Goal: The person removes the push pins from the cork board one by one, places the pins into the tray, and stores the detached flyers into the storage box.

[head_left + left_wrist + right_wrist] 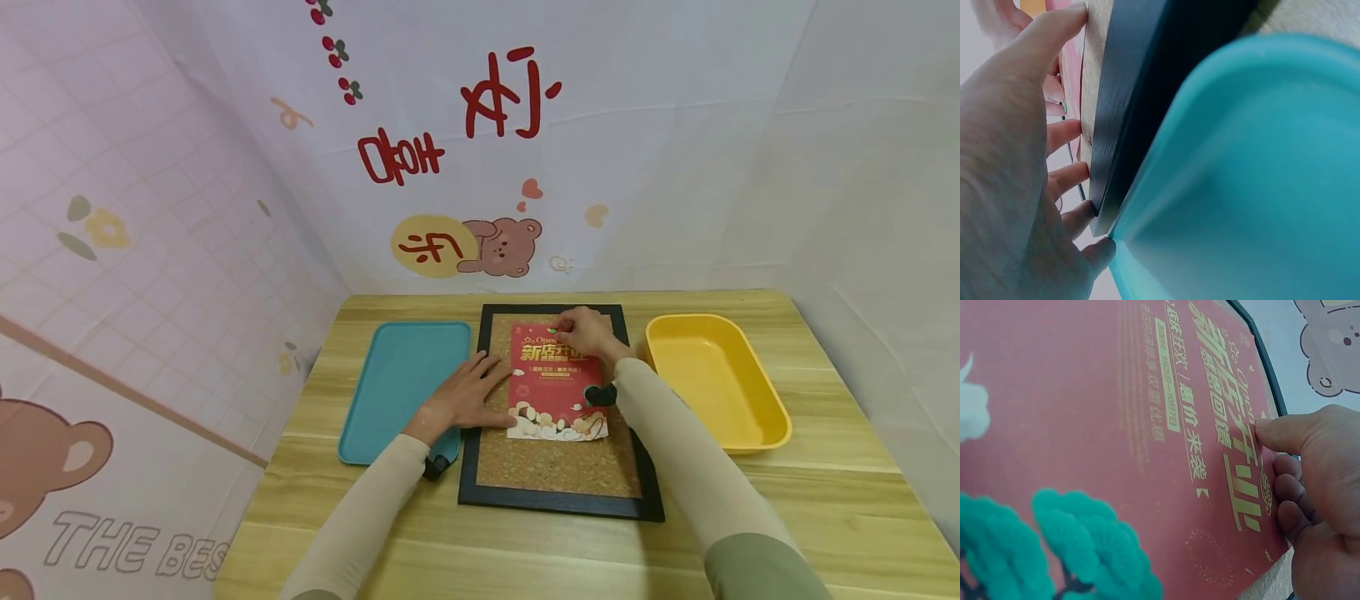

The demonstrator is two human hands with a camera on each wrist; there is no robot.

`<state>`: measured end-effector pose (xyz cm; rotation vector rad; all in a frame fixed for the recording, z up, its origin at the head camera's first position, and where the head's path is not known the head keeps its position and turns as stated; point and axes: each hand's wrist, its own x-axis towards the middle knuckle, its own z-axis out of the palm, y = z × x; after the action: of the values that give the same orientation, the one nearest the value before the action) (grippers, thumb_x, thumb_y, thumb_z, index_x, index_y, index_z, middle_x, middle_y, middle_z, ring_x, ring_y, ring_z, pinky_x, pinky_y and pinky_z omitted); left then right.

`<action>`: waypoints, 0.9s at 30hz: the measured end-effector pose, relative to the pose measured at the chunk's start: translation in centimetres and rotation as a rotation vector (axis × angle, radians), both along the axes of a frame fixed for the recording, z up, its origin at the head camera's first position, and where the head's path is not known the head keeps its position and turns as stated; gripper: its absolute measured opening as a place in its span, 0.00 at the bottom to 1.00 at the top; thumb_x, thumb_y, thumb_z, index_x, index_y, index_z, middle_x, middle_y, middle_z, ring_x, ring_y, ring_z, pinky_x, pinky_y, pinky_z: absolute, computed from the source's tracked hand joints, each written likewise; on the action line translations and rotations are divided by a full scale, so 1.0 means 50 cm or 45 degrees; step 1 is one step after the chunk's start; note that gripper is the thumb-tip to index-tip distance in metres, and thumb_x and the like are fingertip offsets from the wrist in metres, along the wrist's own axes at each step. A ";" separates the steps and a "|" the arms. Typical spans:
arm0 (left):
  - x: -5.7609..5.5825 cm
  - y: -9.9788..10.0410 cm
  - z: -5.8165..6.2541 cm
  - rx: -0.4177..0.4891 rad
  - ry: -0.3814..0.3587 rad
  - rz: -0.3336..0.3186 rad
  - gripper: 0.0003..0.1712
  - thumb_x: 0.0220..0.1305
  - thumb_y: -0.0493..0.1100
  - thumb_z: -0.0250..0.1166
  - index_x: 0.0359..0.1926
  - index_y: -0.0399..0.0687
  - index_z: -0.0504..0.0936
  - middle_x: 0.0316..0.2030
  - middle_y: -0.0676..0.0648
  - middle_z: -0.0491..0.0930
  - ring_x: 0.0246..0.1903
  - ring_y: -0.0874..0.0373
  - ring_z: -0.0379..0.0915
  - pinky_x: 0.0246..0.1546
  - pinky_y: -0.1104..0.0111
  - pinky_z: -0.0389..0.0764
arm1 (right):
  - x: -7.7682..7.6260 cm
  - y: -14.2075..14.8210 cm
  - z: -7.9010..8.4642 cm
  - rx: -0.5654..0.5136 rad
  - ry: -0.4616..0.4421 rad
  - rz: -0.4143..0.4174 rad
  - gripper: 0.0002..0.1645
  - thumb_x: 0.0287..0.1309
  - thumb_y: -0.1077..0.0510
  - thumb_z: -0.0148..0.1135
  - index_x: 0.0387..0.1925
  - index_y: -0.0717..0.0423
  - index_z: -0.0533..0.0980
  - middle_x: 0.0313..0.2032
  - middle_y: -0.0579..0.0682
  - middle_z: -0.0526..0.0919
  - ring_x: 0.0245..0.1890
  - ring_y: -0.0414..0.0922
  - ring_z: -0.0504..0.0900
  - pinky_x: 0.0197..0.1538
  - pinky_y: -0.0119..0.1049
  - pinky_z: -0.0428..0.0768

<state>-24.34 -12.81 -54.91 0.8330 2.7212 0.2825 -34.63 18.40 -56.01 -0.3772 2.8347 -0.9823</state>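
A red poster [551, 387] with gold lettering lies on a black-framed cork board [555, 479]. My right hand [587, 332] is at the poster's upper edge, thumb and fingers pinching a small green pushpin [552, 331] against the paper. In the right wrist view, the thumb of my right hand [1329, 481] presses beside the gold title, and the pin is hidden. My left hand [467, 396] lies with fingers spread on the board's left side, thumb reaching the poster's lower left. The left wrist view shows fingertips of my left hand [1029, 125] along the frame, the little finger by the blue tray's rim.
A blue tray [405, 375] lies left of the board, close against its frame. To the right stands a deeper yellow tray [712, 383]. All rest on a wooden table [525, 558], with a printed white curtain [660, 167] behind and at the sides.
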 end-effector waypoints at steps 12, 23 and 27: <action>-0.004 0.001 -0.003 0.001 0.020 -0.002 0.59 0.70 0.79 0.70 0.91 0.61 0.60 0.92 0.43 0.53 0.93 0.39 0.42 0.95 0.42 0.54 | 0.002 -0.009 -0.002 -0.041 -0.045 -0.066 0.15 0.80 0.56 0.69 0.61 0.55 0.90 0.53 0.61 0.91 0.53 0.57 0.84 0.61 0.59 0.87; -0.007 -0.005 -0.009 0.087 -0.015 -0.026 0.62 0.69 0.81 0.68 0.91 0.57 0.61 0.91 0.41 0.54 0.93 0.37 0.41 0.95 0.40 0.52 | 0.001 -0.013 -0.005 -0.061 -0.074 -0.112 0.14 0.80 0.57 0.69 0.59 0.55 0.91 0.53 0.61 0.90 0.52 0.56 0.83 0.62 0.58 0.88; -0.011 -0.008 -0.010 0.108 -0.023 -0.024 0.62 0.69 0.83 0.66 0.91 0.57 0.61 0.91 0.41 0.53 0.93 0.37 0.40 0.96 0.40 0.51 | -0.003 -0.015 -0.002 -0.071 -0.075 -0.113 0.14 0.81 0.57 0.69 0.59 0.55 0.90 0.53 0.61 0.91 0.53 0.56 0.84 0.63 0.60 0.88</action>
<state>-24.87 -13.22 -55.41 0.8738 2.6992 0.4023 -34.76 17.65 -56.12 -0.2251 2.7975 -1.0718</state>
